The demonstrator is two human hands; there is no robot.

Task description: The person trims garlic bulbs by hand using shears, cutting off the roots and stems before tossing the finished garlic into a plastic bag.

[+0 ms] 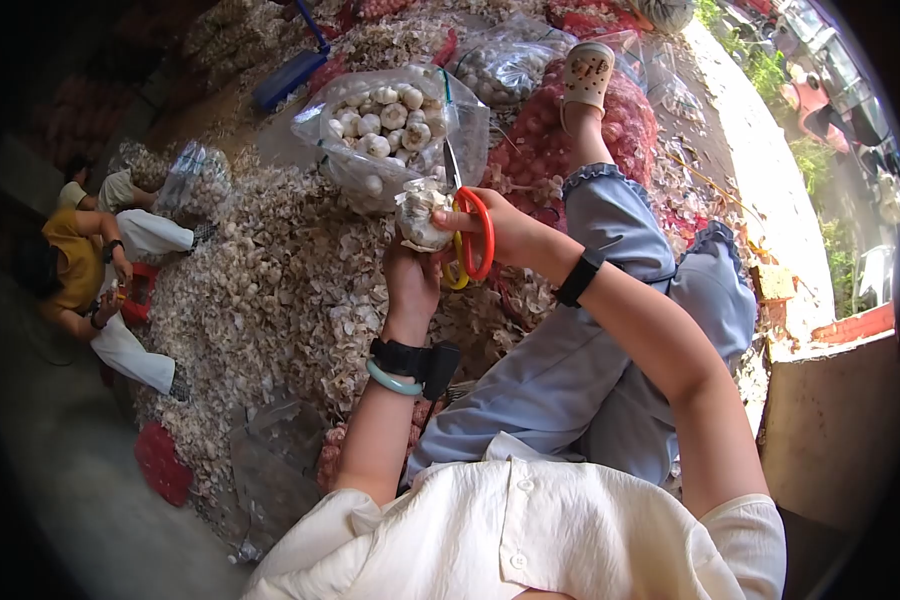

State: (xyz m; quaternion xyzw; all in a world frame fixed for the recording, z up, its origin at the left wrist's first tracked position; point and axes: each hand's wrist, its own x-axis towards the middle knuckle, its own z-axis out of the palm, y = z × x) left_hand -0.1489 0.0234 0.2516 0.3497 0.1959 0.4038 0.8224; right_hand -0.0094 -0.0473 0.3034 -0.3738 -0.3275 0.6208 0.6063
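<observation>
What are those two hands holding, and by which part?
The left hand holds a garlic bulb at its near side; the right hand holds scissors by their looped handles.

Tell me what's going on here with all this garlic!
Someone is sitting with a garlic bulb in their left hand and scissors in their right hand. The scissors are right up beside the bulb. Just past the hands is an open clear bag with lots of whole bulbs inside. Papery skins are heaped all around, and a red net sack lies near one foot. Off to the left, there's another worker in yellow.
</observation>
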